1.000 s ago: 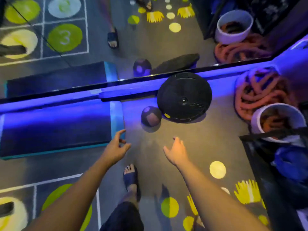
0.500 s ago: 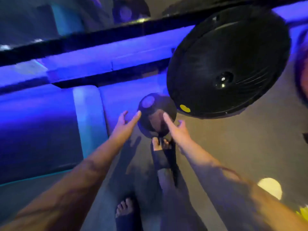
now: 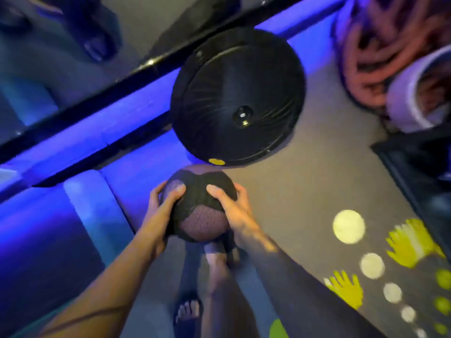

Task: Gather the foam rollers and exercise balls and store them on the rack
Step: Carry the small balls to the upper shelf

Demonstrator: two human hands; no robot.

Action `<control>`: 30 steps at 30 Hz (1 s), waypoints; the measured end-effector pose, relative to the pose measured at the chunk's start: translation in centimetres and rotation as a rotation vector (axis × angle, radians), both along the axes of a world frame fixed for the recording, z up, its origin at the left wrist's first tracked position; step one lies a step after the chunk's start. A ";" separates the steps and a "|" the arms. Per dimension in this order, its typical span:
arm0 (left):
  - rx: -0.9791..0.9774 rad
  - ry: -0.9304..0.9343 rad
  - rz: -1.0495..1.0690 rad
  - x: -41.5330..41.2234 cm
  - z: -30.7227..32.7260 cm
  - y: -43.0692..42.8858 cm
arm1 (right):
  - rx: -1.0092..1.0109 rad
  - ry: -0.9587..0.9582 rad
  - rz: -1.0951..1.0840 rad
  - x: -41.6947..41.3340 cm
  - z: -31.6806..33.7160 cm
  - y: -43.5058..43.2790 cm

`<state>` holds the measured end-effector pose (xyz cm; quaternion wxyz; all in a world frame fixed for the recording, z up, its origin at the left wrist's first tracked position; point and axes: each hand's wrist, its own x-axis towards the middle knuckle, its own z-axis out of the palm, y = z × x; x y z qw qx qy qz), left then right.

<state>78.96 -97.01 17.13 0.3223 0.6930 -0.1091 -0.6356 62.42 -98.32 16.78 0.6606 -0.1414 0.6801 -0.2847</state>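
Both hands are wrapped around the dark, textured exercise ball with maroon panels [image 3: 199, 211], one on each side. The left hand [image 3: 162, 211] cups the left side: its thumb lies across the upper front of the ball, and the fingers [image 3: 155, 191] curl round the far left edge, so most of them are hidden behind the ball. The right hand [image 3: 235, 215] mirrors that on the right side, thumb pressed onto the black band up top and the fingertips just peeking round the right rim. So the ball sits squarely between the two palms, with thumbs on the near upper face and fingers on the far side, a firm two-handed grasp. Can't tell for sure whether the ball is off the grey floor [image 3: 305, 191] or only just resting on it, since the underside is hidden.

Just beyond the ball, nearly touching its top edge, lies a big black round disc with a ribbed surface and a small hub [image 3: 238, 98], plus a yellow dot near its rim. To the left there's a blue padded block [image 3: 48, 228] lit up by purple-blue light. Top right has a coil of thick reddish rope [image 3: 366, 57] beside a white round tub [image 3: 405, 98]. Yellow handprints and pale spots [image 3: 349, 226] are printed on the floor on the right. A bare foot in a sandal [image 3: 188, 312] shows below the ball, blurry.
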 end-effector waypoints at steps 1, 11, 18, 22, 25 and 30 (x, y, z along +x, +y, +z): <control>-0.008 0.027 -0.028 -1.8 4.5 0.7 | -0.007 0.013 -0.035 -2.0 5.1 1.1; -0.315 0.303 -0.495 -28.8 46.3 3.2 | -0.279 0.440 -0.301 -27.9 51.5 9.6; -0.551 0.617 -0.599 -50.7 59.8 3.2 | -0.491 0.722 -0.458 -47.3 66.6 13.3; -0.502 0.782 -0.555 -60.8 65.8 4.9 | -0.606 0.811 -0.570 -58.9 72.0 14.8; -0.559 0.817 -0.478 -66.7 69.5 4.5 | -0.695 0.824 -0.588 -66.4 76.1 14.0; -0.514 0.820 -0.447 -71.5 73.8 0.2 | -0.719 1.014 -0.495 -76.6 78.5 8.2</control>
